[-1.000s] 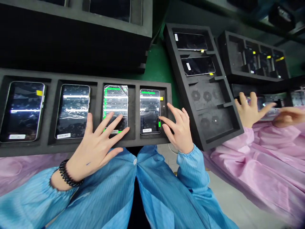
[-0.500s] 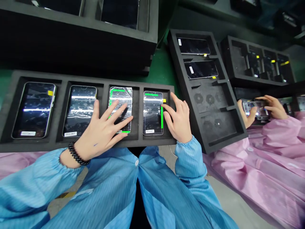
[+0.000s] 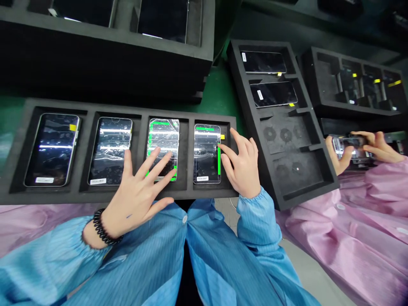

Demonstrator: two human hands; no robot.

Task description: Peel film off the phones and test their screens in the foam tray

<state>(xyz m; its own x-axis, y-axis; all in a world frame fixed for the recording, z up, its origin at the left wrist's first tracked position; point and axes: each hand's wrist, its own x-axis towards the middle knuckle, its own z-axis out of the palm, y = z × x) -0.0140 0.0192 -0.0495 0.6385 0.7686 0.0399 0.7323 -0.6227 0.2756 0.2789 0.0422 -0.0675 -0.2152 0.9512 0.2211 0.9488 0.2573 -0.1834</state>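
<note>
A black foam tray (image 3: pixel 188 192) lies before me with a smartphone in each compartment. My left hand (image 3: pixel 140 187) is spread, its fingers over the lower part of the third phone (image 3: pixel 164 138), whose lit screen has green bars along its edges. At the rightmost phone (image 3: pixel 207 155), the index fingertip of my right hand (image 3: pixel 244 165) is on the screen's right edge by a long green bar. That hand's fingers are apart and hold nothing. To the left lie two dark-screened phones, the second (image 3: pixel 110 148) and the leftmost (image 3: pixel 52 148), each with a white label.
Beyond the tray rises a stack of black foam trays (image 3: pixel 127 55) with phones on top. At right, a slanted foam tray (image 3: pixel 282 197) carries two phones; another tray (image 3: pixel 331 108) sits past it. A co-worker's hands (image 3: pixel 379 146) hold a phone at far right.
My left hand has drawn back toward me, off the upper part of the third phone's screen. On that phone, the left green bar has lengthened and one shows at lower right. My right hand is nearly unchanged.
</note>
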